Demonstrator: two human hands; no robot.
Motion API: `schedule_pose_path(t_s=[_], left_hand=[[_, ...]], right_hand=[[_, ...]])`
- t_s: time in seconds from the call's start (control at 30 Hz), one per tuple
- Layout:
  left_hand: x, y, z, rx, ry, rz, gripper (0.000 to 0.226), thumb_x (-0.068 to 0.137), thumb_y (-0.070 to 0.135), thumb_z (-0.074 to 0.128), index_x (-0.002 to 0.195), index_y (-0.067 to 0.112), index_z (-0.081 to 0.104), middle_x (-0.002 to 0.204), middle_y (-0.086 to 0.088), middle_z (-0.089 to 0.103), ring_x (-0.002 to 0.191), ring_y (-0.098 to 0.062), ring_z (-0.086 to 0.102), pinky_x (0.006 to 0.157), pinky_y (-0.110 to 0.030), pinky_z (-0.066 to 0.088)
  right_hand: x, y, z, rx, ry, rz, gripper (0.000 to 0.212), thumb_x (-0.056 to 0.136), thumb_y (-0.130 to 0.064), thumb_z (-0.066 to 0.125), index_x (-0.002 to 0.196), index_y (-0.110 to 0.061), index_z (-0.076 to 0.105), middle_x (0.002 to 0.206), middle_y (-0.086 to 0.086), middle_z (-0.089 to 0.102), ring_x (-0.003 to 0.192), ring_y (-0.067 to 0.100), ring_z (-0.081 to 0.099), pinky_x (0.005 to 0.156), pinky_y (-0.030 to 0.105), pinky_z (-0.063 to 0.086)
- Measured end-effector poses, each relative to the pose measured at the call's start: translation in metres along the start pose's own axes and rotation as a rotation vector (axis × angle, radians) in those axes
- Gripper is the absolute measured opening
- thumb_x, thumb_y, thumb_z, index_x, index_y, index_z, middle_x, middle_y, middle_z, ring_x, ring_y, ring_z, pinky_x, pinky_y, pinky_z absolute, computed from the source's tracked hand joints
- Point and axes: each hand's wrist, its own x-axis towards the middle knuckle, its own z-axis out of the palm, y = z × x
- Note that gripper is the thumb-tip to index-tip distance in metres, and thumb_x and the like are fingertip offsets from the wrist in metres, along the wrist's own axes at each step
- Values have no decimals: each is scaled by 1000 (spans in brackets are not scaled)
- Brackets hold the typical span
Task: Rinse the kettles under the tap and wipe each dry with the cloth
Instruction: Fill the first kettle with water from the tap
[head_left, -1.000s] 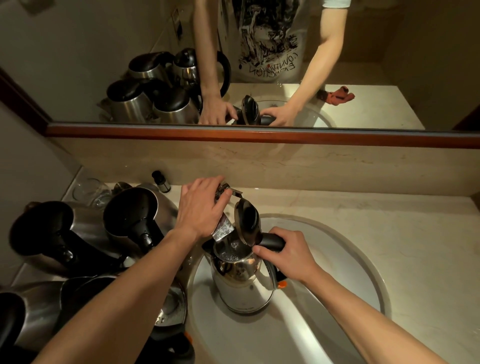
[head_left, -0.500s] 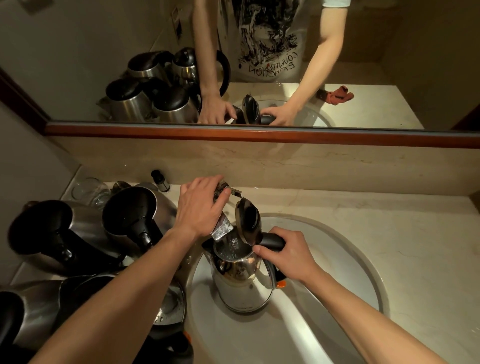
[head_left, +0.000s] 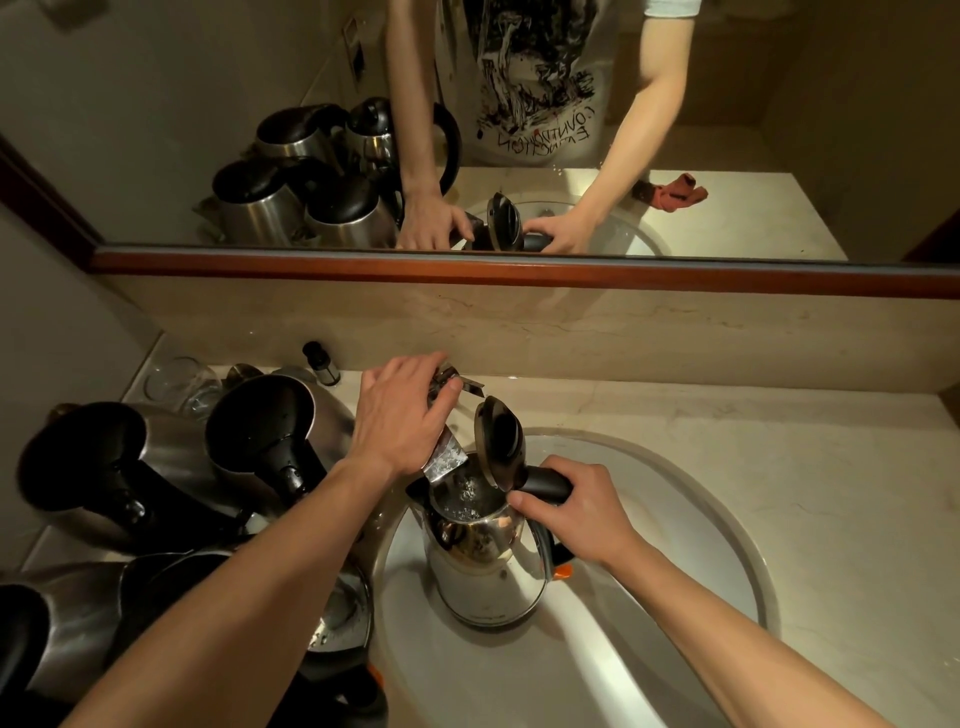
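Nothing has moved. Kettle (head_left: 488, 566) upright in sink (head_left: 727, 519), spout leftward, lid (head_left: 501, 441) up. Right hand (head_left: 576, 512) grips handle (head_left: 545, 480); left hand (head_left: 402, 415) curls over tap (head_left: 445, 457).

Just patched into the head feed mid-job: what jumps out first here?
Dead centre, a steel kettle stands in the sink basin with its black lid flipped up under the tap, water bubbling inside. The right hand grips its black handle while the left hand rests on the tap lever. To the left, more steel kettles crowd the counter, and the mirror above doubles the scene.
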Motion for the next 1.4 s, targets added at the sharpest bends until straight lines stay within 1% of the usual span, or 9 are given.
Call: schedule_pose_path(t_s=[0.2, 0.6, 0.67, 0.73, 0.83, 1.03, 1.2, 1.3, 1.4], left_hand=[[0, 0, 0, -3, 5, 1, 76, 92, 63, 13, 140, 18, 52, 136, -1, 61, 129, -20, 48, 105, -40, 26], [0, -1, 1, -4, -2, -2, 75, 93, 63, 13, 140, 19, 52, 137, 0, 60, 129, -19, 47, 105, -40, 26], [0, -1, 1, 0, -3, -2, 75, 92, 63, 13, 140, 20, 52, 137, 0, 60, 129, -19, 46, 104, -40, 26], [0, -1, 1, 2, -4, -2, 76, 92, 64, 12, 140, 20, 52, 137, 0, 60, 129, -19, 46, 104, -39, 26], [0, 0, 0, 1, -2, -2, 77, 92, 64, 12, 141, 19, 52, 137, -1, 60, 129, -19, 47, 105, -40, 26], [0, 0, 0, -3, 0, 0, 77, 93, 64, 12, 141, 19, 52, 136, -1, 60, 128, -20, 48, 105, -40, 27], [0, 0, 0, 0, -5, -1, 78, 92, 65, 11, 141, 19, 51, 137, -1, 60, 129, -19, 47, 105, -39, 25], [0, 0, -1, -1, -4, -2, 78, 92, 65, 11, 141, 19, 51, 137, -1, 60, 129, -19, 47, 105, -39, 25], [0, 1, -1, -1, 0, -1, 77, 92, 64, 13, 140, 19, 52, 136, -1, 60, 129, -20, 47, 106, -40, 26]], right_hand=[[1, 0, 0, -25, -10, 19, 25, 77, -36, 89, 73, -20, 69, 60, -17, 61, 60, 4, 58, 57, 14, 40], [1, -1, 0, -24, -2, 22, 32, 77, -33, 90, 65, -34, 60, 58, -19, 60, 57, 4, 56, 56, 15, 39], [1, -1, 0, -24, -12, 15, 32, 76, -35, 90, 65, -33, 60, 58, -19, 59, 57, 4, 57, 56, 16, 39], [1, -1, 0, -15, -14, 8, 30, 73, -45, 87, 66, -30, 62, 59, -16, 61, 58, 4, 57, 56, 17, 40], [2, -2, 0, -6, -7, 6, 38, 68, -60, 77, 68, -25, 65, 63, -9, 64, 59, 7, 59, 58, 22, 43], [1, -4, -1, -10, -9, -2, 29, 67, -61, 76, 67, -35, 62, 63, -16, 64, 60, 5, 61, 57, 16, 42], [1, -2, -1, -13, -24, -2, 26, 74, -45, 86, 68, -36, 63, 64, -15, 65, 61, 5, 61, 58, 17, 43], [1, -3, -1, -4, -15, 0, 31, 69, -58, 79, 69, -31, 65, 63, -12, 65, 60, 7, 61, 58, 20, 44], [1, -2, -1, -2, -11, 2, 36, 67, -63, 75, 70, -28, 66, 65, -8, 66, 61, 8, 62, 59, 23, 45]])
